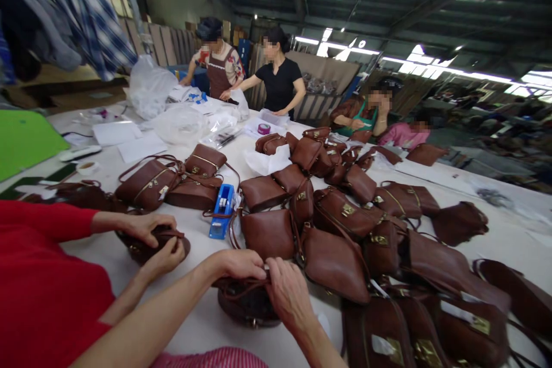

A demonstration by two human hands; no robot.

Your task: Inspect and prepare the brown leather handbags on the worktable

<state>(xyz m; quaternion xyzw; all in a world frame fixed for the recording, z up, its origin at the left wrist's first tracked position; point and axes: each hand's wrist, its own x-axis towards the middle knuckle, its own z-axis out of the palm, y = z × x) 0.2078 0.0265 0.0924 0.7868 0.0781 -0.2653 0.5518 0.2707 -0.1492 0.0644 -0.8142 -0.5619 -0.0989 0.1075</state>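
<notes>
A brown leather handbag (250, 307) is between my two hands at the table's near edge, with a metal fitting low on its front. My left hand (240, 265) pinches the bag's top edge and strap from the left. On the other side, my right hand (290, 293) has its fingers curled over the same top edge, close to the left fingertips. The fingers hide part of the bag's opening. Just beyond lie a blue tape dispenser (222, 213) and another brown bag (269, 233).
At my left a co-worker in a red sleeve (47, 221) handles a similar bag (179, 247). Many brown bags with gold clasps, such as this bag (336, 261), crowd the table's right. Plastic bags (150, 89) and white papers (116, 132) lie farther back. Several people stand or sit beyond.
</notes>
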